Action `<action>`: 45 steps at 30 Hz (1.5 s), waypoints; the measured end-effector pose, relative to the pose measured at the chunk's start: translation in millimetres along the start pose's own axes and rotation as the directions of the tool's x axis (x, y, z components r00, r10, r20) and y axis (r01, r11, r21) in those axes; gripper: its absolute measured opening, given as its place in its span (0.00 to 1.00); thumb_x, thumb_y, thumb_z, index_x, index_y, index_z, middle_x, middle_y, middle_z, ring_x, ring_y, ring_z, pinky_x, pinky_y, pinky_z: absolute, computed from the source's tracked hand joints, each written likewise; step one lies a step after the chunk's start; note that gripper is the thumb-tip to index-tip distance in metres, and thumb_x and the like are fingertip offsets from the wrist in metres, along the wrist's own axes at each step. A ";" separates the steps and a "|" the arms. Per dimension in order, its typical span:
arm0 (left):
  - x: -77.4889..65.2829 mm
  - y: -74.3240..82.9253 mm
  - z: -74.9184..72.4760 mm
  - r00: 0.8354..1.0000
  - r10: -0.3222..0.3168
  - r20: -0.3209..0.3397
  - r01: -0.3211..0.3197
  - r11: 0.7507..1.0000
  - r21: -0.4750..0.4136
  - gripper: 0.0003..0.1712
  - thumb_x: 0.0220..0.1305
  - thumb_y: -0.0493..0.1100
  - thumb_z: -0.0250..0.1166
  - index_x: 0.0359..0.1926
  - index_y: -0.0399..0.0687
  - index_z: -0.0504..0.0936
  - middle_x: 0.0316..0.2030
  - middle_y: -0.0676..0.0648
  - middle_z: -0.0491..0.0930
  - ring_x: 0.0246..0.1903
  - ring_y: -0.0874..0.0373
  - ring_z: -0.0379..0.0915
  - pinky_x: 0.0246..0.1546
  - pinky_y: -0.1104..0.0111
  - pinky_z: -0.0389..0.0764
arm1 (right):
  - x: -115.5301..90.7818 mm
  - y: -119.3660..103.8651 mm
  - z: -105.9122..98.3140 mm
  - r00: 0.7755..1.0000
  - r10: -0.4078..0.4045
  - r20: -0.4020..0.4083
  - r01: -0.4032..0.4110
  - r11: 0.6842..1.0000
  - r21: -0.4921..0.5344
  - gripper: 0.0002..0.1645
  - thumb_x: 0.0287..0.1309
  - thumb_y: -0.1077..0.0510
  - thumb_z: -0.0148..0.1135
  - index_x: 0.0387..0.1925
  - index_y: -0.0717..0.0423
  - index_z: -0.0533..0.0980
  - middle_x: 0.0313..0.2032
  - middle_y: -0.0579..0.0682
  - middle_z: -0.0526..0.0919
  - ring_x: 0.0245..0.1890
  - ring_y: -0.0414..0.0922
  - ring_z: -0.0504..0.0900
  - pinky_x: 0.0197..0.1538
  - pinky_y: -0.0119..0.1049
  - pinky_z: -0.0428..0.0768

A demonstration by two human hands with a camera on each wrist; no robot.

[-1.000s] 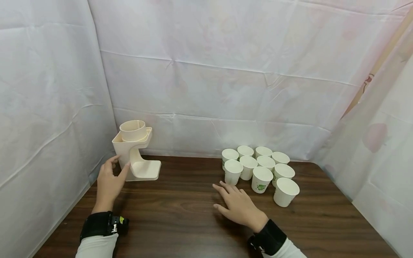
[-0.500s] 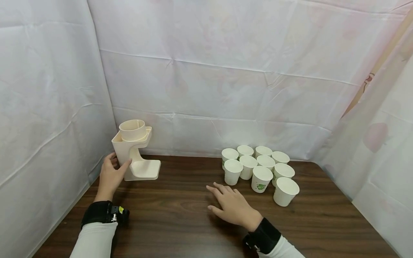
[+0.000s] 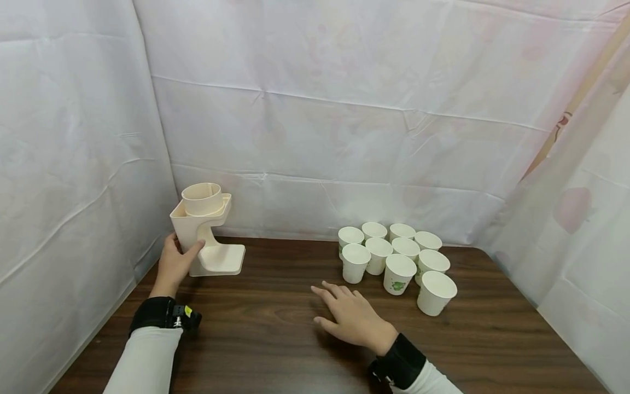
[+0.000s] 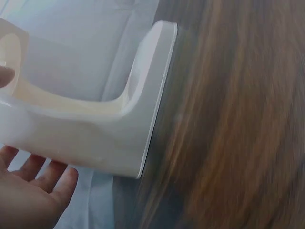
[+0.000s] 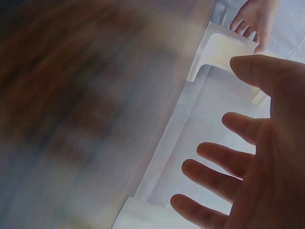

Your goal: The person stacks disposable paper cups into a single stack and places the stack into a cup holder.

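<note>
A cream plastic cup holder [image 3: 184, 232] stands upright at the table's back left, a round tube [image 3: 202, 200] in its top and a flat foot [image 3: 226, 260] below. My left hand [image 3: 174, 265] grips its upright from the left, thumb on the near side, fingers partly hidden behind. In the left wrist view, the upright [image 4: 71, 138] passes between thumb and fingers [image 4: 52, 176]. Over the middle of the table hovers my right hand [image 3: 354, 317], fingers spread and holding nothing. Several white paper cups [image 3: 400, 276] stand closest to it; one shows a green print.
Dark wood-grain table [image 3: 275, 328] spreads between the two hands. White cloth [image 3: 315, 137] hangs behind and on both sides, close to the cup holder on the left. The paper cups stand grouped at the back right.
My left hand has moved forward and right, closing round the cup holder's upright. My right hand has drifted left, away from the cups. Holder and cups look unmoved.
</note>
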State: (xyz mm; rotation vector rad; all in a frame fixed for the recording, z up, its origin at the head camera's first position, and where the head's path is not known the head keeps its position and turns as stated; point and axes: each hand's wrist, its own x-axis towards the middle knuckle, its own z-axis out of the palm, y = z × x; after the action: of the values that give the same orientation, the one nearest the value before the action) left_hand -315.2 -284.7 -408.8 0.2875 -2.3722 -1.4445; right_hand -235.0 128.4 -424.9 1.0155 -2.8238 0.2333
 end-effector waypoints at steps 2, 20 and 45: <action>2.1 -0.3 1.9 1.000 -0.023 0.000 0.023 1.000 -0.012 0.52 0.62 0.63 0.54 0.71 0.39 0.38 0.68 0.29 0.48 0.64 0.37 0.47 0.61 0.41 0.57 | 0.4 -0.9 -0.3 1.000 -0.003 0.005 0.003 1.000 0.001 0.37 0.63 0.35 0.47 0.70 0.40 0.54 0.67 0.54 0.62 0.64 0.49 0.60 0.54 0.62 0.70; 4.9 -7.9 9.5 0.999 0.011 0.041 -0.010 1.000 -0.024 0.47 0.67 0.59 0.48 0.71 0.43 0.32 0.70 0.32 0.42 0.67 0.38 0.38 0.63 0.39 0.46 | -3.4 -0.1 -1.3 1.000 -0.017 -0.015 0.017 0.999 0.036 0.37 0.63 0.35 0.48 0.70 0.38 0.53 0.68 0.53 0.60 0.65 0.53 0.57 0.56 0.61 0.68; -6.2 -8.6 10.5 0.983 0.124 0.134 -0.118 0.992 -0.051 0.48 0.68 0.56 0.50 0.70 0.39 0.30 0.68 0.28 0.39 0.66 0.37 0.36 0.63 0.37 0.45 | -16.6 15.4 -4.1 1.000 0.019 -0.023 -0.018 0.999 0.026 0.37 0.63 0.34 0.47 0.69 0.39 0.54 0.68 0.52 0.60 0.64 0.50 0.59 0.54 0.61 0.69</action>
State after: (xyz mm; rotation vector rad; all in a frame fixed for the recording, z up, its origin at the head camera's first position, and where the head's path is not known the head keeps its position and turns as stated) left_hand -313.7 -277.9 -422.0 0.0334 -2.4155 -1.4993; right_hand -231.9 151.3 -425.4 0.9853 -2.8178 0.2829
